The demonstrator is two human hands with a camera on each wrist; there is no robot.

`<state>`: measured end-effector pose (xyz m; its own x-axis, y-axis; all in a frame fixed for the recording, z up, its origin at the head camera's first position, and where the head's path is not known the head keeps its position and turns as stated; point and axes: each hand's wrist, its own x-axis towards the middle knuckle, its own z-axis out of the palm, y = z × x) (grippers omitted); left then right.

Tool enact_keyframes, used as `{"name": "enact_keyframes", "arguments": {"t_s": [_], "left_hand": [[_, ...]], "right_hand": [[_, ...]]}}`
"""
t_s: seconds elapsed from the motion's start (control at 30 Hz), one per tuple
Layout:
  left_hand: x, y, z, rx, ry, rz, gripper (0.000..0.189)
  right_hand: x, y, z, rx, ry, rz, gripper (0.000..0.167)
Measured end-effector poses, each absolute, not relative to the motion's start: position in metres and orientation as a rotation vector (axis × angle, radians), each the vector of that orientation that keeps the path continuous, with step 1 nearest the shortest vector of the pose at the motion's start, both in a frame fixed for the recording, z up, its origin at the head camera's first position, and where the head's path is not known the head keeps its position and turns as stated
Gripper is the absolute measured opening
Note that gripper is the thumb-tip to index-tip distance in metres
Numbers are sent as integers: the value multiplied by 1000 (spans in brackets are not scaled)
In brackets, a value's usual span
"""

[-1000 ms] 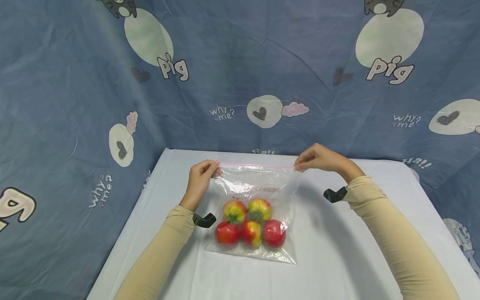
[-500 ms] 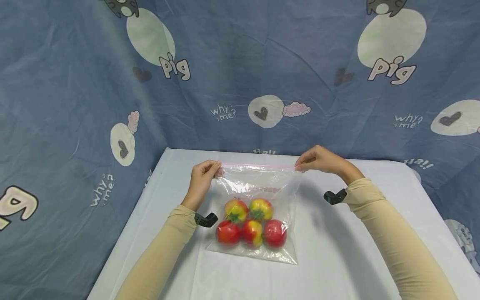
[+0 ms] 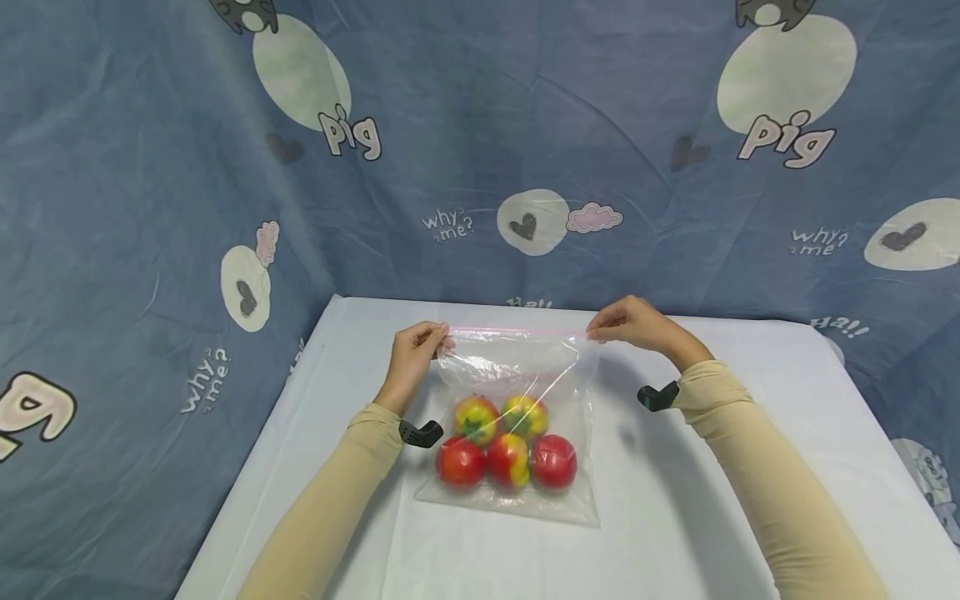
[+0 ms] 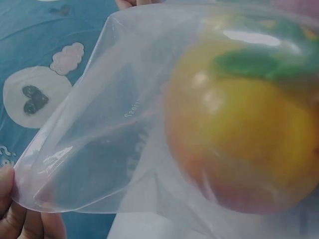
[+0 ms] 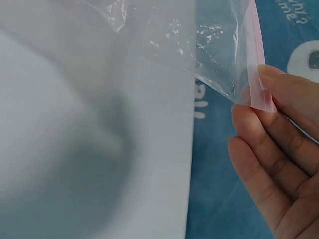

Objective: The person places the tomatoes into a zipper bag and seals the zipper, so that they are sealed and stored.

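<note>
A clear zip bag point(image 3: 517, 358) with a pink strip along its top edge hangs or leans between both hands. Inside it are several red and yellow fruits that look like apples point(image 3: 553, 462), some with green at the stem end. My left hand point(image 3: 414, 357) pinches the top left corner of the bag. At the top right corner my right hand point(image 3: 637, 323) pinches the pink strip between thumb and fingers, plain in the right wrist view. The left wrist view has one yellow-orange fruit point(image 4: 239, 124) close up behind the plastic. Whether the strip is sealed I cannot tell.
A white-covered table point(image 3: 675, 500) lies under the bag. Behind it and at the left hangs a blue printed cloth point(image 3: 420, 100). Dark wrist-worn devices point(image 3: 422, 433) sit on both wrists.
Both hands keep their pinch on the bag's top corners. The left hand has shifted slightly right, and the right hand's wrist slightly left. The plastic's upper part has creased, and the fruits have shifted a little.
</note>
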<state>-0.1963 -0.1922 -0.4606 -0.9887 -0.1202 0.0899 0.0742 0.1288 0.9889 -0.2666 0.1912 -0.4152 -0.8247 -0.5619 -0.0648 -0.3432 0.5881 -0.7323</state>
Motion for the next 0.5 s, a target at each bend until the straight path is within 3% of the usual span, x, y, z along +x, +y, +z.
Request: {"name": "enact_keyframes", "arguments": {"t_s": [0.5], "left_hand": [[-209, -198, -483, 183, -2326, -1935, 29]], "right_hand": [[-270, 176, -446, -621, 2586, -1096, 21]]}}
